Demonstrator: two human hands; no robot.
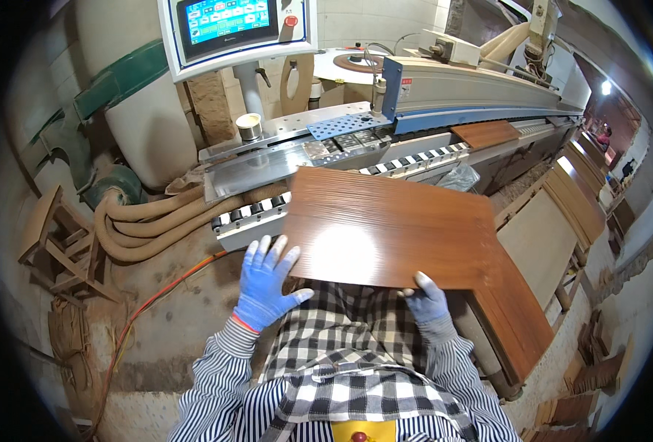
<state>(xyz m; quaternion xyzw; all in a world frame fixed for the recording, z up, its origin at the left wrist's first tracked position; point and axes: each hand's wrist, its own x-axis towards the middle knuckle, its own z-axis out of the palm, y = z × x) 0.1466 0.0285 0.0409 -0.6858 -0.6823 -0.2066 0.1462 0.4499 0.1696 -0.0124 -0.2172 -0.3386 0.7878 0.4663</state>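
A glossy brown wood-grain board (385, 217) spans the middle of the head view, tilted over my lap and reaching up to the machine's roller rail (253, 214). My left hand (266, 283), in a blue glove with pale fingertips, is open at the board's left front corner, fingers spread; whether they touch it is hard to tell. My right hand (426, 298), gloved alike, holds the board's front edge toward its right end, fingers curled. Another brown board (518, 328) lies to the right, partly beneath the held one.
An edge-banding machine (444, 96) runs across the back, with a control screen (227, 23) above it. Hoses (138, 232) and a wooden stool (54, 243) stand at left, with an orange cable (160, 295) on the floor. Boards (569, 191) line the right; another person (604, 136) is far back.
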